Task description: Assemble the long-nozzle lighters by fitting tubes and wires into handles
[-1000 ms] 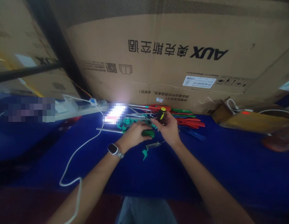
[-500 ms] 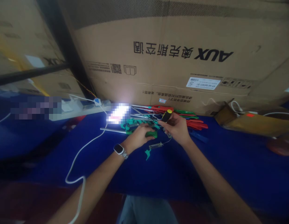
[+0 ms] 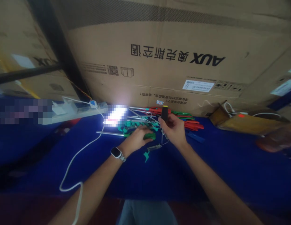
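Note:
My left hand [image 3: 137, 137] is closed on the green handle [image 3: 149, 136] of a lighter-like tool, whose metal tube [image 3: 110, 133] points left. In my right hand [image 3: 175, 128] is a screwdriver [image 3: 164, 114] with a black and yellow handle, held upright with its shaft pointing down. Near the shaft's lower end, a wire runs to a small metal part [image 3: 154, 147] lying on the blue cloth. A teal piece [image 3: 146, 157] is beside that part. More teal pieces [image 3: 124, 126] lie behind my left hand.
Red-handled tools [image 3: 193, 125] and a blue one [image 3: 195, 136] lie right of my hands. A bright, pixelated panel [image 3: 115, 115] stands at left, near a power strip [image 3: 89, 111] and white cable [image 3: 72, 159]. Behind is a large carton [image 3: 159, 72]; an open box [image 3: 244, 122] sits right.
The screwdriver has turned from tilted to upright, with its shaft now pointing down. My left hand still holds the green handle. The whole view has shifted slightly.

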Demonstrator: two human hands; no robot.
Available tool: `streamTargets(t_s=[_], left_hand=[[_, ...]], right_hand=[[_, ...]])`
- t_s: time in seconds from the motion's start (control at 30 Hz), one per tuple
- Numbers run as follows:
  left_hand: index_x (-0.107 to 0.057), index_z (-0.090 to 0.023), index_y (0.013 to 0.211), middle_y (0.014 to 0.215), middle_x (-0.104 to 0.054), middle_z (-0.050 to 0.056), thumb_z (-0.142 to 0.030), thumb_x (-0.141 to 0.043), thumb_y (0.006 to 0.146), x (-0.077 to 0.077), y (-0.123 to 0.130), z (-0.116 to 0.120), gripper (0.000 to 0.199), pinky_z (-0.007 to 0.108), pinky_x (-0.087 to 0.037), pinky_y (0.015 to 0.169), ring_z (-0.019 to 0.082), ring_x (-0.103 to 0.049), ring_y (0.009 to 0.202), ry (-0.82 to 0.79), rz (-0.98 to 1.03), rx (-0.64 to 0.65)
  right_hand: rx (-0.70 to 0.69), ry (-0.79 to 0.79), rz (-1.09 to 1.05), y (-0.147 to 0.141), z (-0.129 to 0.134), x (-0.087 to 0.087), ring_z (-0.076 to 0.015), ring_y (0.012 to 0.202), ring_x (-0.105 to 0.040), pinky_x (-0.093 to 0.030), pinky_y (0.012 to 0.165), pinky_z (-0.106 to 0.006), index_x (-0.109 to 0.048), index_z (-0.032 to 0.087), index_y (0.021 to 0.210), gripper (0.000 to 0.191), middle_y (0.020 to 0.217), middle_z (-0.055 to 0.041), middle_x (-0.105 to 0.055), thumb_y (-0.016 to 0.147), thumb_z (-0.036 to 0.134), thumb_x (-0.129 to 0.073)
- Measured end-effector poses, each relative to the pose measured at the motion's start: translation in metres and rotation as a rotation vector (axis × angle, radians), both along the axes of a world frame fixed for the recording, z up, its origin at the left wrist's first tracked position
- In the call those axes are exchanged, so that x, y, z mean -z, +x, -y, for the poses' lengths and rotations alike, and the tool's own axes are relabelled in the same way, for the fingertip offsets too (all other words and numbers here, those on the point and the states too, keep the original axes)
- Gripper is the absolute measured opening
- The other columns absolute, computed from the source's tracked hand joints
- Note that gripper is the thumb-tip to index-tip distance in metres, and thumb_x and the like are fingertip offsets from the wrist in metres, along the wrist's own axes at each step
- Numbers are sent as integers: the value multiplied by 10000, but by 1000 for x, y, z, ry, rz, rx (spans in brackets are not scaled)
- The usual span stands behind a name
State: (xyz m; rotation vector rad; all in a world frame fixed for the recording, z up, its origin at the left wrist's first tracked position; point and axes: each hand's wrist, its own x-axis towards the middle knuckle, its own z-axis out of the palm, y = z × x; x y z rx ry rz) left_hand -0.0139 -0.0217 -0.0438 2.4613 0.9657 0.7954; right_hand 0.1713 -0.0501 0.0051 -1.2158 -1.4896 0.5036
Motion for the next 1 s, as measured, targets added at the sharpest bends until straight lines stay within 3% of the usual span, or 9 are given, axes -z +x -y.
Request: streamTargets(t_s=[0.17,0.27,0.4,0.5,0.63,0.73,0.8,1.0], left_hand=[[-735,-222,1091,1059,-706,85,-311,-809,772,-10,-12,-2,340,426,-501,930,283,-637,1030,53,4,43],[-736,-233,1062,1038,-720,66,-337,-838,734,-18,-25,-6,359,417,-491,920,276,-649,1016,48,13,4],[-744,-233,1026,1082,-707,84,-353,-897,637,-24,-39,-10,435,485,-454,947,343,-610,1096,17,-134,-108],[-744,-222,991,1019,-696,82,-348,-872,673,-24,-41,-11,365,472,-452,910,336,-618,1035,-6,-232,-122],[-734,-230,982,1031,-686,64,-333,-821,748,-25,-40,-9,270,466,-413,952,311,-606,1048,22,-271,-96],[-729,-225,1005,1058,-680,64,-339,-816,764,-28,-40,-7,280,483,-392,976,317,-588,1095,19,-300,-82],[-729,-223,1015,1072,-677,70,-345,-811,773,-30,-40,-6,284,486,-391,975,321,-582,1115,16,-302,-73],[-727,-212,945,1046,-696,61,-359,-778,806,-30,-43,-9,209,455,-415,942,295,-613,1077,57,-180,-50]], right_hand=[[-60,-195,528,17,2,2,-131,508,-503,-339,499,-257,-621,199,654,245,554,28,-562,820,370,-676],[-1,-277,737,22,4,8,-148,529,-537,-332,522,-264,-652,211,701,182,577,18,-600,792,351,-723],[130,-317,844,19,8,15,-197,618,-624,-352,548,-281,-692,241,820,141,678,-17,-688,809,379,-719],[145,-322,891,15,13,17,-219,670,-650,-389,567,-296,-689,236,863,153,756,-41,-706,832,387,-689],[206,-188,1037,4,22,9,-240,743,-657,-443,597,-331,-690,201,1044,252,1052,-128,-671,862,362,-624],[61,-33,1129,-9,23,0,-279,959,-635,-483,651,-334,-688,216,1134,341,1191,-144,-602,822,349,-653],[-67,10,1176,-18,18,-5,-307,1101,-566,-504,711,-346,-721,201,1071,338,1185,-148,-591,802,403,-687],[-287,51,1242,-25,-13,-3,-284,1063,-521,-431,879,-388,-748,176,862,237,1043,-123,-638,833,407,-705]])
